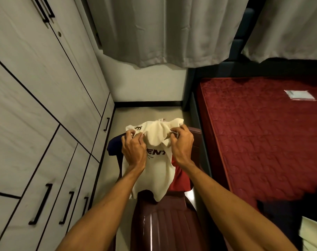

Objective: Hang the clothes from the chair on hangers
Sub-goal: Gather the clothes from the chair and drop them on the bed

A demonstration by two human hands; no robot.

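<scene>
- Holding a cream T-shirt (155, 140) above the glossy maroon chair (154, 223) — left hand (134, 151) and right hand (181, 147) each pinch its bunched top, grip closed on cloth.
- Limp soft knit with dark lettering, hanging over a navy garment (114, 144) and a red garment (180, 178).
- Next step probably needs a hanger — none in view.

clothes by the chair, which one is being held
The cream shirt with dark lettering, gripped by the left hand and right hand; the navy garment and red garment lie untouched.
</scene>
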